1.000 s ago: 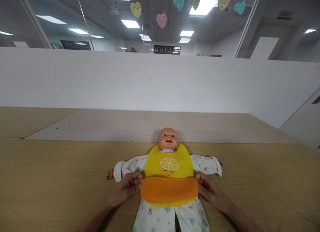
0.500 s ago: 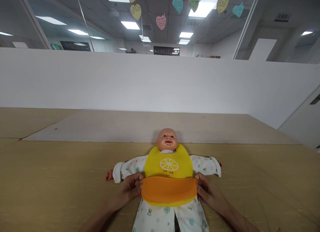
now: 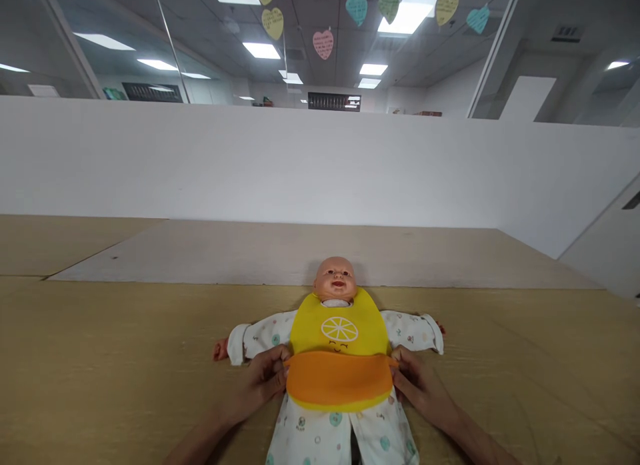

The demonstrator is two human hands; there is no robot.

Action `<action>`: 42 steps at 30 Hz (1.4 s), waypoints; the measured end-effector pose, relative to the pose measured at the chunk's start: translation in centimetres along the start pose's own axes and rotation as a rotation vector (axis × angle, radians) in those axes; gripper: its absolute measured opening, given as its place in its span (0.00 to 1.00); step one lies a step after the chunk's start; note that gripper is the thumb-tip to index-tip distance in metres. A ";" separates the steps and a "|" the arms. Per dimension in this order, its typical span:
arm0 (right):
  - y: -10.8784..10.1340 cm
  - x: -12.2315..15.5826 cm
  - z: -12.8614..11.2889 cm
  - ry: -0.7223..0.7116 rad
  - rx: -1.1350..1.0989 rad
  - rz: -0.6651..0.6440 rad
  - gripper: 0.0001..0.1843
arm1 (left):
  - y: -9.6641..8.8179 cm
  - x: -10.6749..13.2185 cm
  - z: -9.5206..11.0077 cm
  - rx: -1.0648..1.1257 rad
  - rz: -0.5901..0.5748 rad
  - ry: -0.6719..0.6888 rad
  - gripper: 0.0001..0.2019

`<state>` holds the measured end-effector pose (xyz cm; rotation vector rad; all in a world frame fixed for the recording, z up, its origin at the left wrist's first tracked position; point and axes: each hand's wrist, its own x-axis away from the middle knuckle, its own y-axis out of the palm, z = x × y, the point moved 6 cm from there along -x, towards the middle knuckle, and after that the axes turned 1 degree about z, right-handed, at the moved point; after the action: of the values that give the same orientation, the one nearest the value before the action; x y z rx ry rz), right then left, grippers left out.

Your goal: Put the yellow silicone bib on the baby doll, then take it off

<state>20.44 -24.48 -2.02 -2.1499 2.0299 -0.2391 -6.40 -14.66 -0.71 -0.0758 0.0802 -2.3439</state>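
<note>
A baby doll point(image 3: 335, 279) lies on its back, arms spread, dressed in a white patterned outfit point(image 3: 310, 431). Over its chest is a yellow bib point(image 3: 305, 325) with a white citrus slice and a smiling face printed on it. An orange pocket point(image 3: 340, 379) crosses the bib's lower part. My left hand point(image 3: 267, 378) pinches the pocket's left upper corner between thumb and fingers. On the other side, my right hand point(image 3: 414, 379) grips the right upper corner the same way. The doll's feet are out of view.
The doll rests on a wooden table point(image 3: 125, 358), with a paler board point(image 3: 240, 251) behind its head. A white low wall point(image 3: 300, 165) rises beyond, topped by glass with heart-shaped paper notes point(image 3: 323, 45).
The upper edge of the orange pocket has risen slightly and now covers part of the printed smile. Both hands keep their hold on its corners.
</note>
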 end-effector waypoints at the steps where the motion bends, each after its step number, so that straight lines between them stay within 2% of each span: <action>1: 0.0 0.0 -0.1 -0.001 0.007 0.005 0.27 | 0.0 0.0 -0.1 -0.011 0.005 0.001 0.21; 17: -0.1 0.0 -0.2 0.034 0.037 0.050 0.27 | 0.1 0.1 -0.2 -0.064 0.018 0.009 0.24; 29: -0.3 0.1 0.0 -0.027 0.031 0.047 0.24 | 0.0 0.1 -0.5 -0.034 0.030 0.035 0.18; 37: -0.4 0.2 -0.5 -0.058 0.097 0.074 0.24 | 0.4 0.0 -1.0 -0.048 0.049 0.022 0.19; 42: -0.5 0.2 -0.9 -0.059 0.133 0.079 0.24 | 0.2 -0.1 -1.1 -0.063 0.022 0.036 0.18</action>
<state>20.67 -24.62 -1.04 -1.9708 2.0005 -0.2876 -6.25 -14.70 -1.86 -0.0635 0.1719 -2.3216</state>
